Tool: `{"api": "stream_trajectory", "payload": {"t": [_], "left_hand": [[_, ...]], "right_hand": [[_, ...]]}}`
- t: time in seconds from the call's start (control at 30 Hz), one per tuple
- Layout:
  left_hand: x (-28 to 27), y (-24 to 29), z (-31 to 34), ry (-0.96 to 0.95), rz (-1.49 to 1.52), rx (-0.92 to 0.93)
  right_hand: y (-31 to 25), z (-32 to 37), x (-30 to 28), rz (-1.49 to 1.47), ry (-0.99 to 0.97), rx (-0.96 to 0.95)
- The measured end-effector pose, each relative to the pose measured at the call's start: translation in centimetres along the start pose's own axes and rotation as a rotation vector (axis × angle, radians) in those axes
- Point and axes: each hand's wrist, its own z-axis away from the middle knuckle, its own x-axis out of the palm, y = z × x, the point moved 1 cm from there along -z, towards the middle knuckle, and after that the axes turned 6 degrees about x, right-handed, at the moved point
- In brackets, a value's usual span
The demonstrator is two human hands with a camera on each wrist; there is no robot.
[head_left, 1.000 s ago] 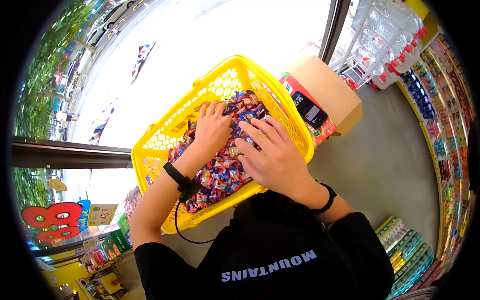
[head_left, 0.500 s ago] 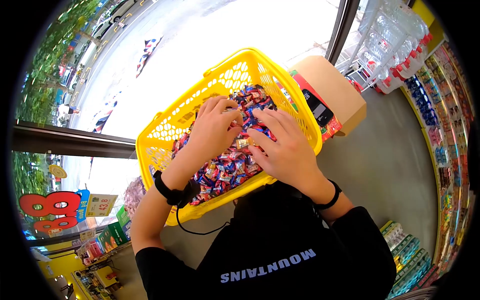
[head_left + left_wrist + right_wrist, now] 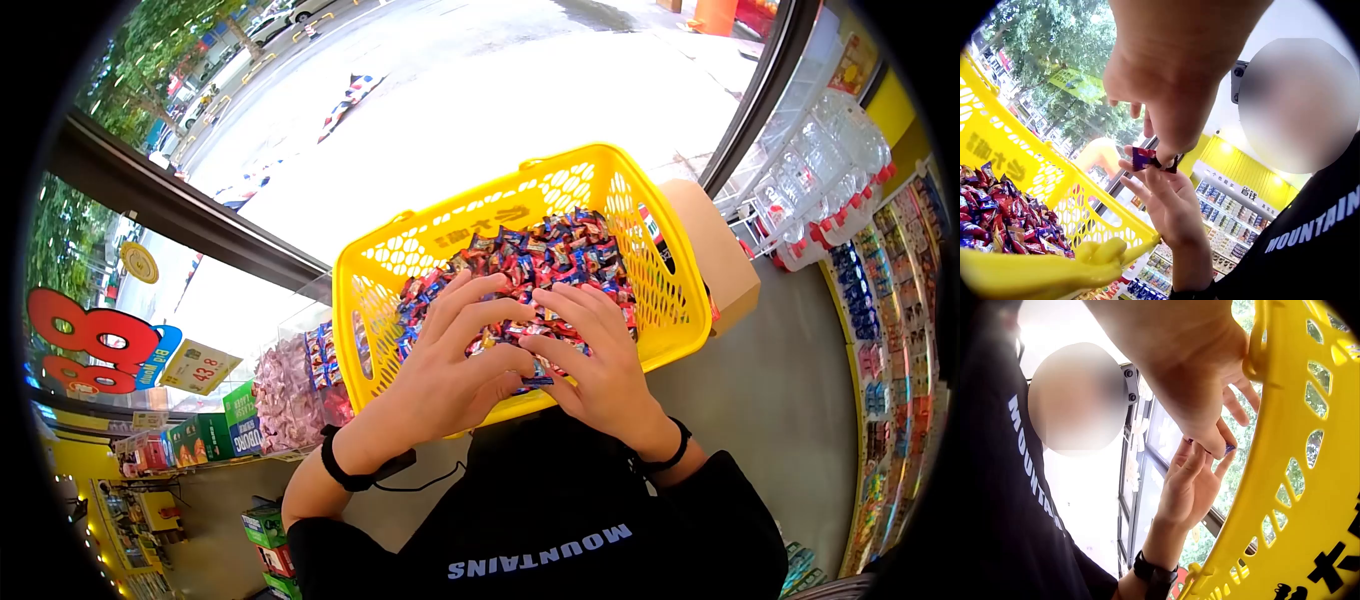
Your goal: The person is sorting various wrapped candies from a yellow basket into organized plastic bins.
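Observation:
A yellow plastic basket (image 3: 425,243) with slotted walls stands before me, holding a heap of small wrapped candies (image 3: 540,260) in red and blue wrappers. Over its near side my left hand (image 3: 455,365) and right hand (image 3: 605,375) meet. One wrapped candy (image 3: 1142,158), dark red and purple, is pinched at the fingertips of both hands, raised above the basket rim. In the right wrist view only a bit of its purple wrapper (image 3: 1230,449) shows between the fingers. The remaining fingers of both hands are spread and loosely bent.
Behind the basket's right wall stands a brown cardboard box (image 3: 715,250). Packed shelves (image 3: 890,370) and large water bottles (image 3: 820,180) line the right. At left are bagged goods (image 3: 287,385), a red number sign (image 3: 95,335) and a window frame (image 3: 200,210). A cable hangs from the left wristband (image 3: 345,465).
Both hands have left the candy heap and come together nearer my body, now with one candy between their fingertips. The head view has turned, so the basket sits farther right.

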Motion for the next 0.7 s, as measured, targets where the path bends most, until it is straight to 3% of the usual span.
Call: {"api": "stream_trajectory", "payload": {"t": [0.3,0.7], "left_hand": [[-4.2,-1.8,11.5,0.170,-0.126,-0.179],[-7.9,-3.8,26.0,0.320,0.032,-0.391]], "right_hand": [[-5.9,-1.1,6.9,-0.081,-0.005,-0.142],[-14.9,-2.3,17.9,-0.023,-0.193,-0.430]]}}
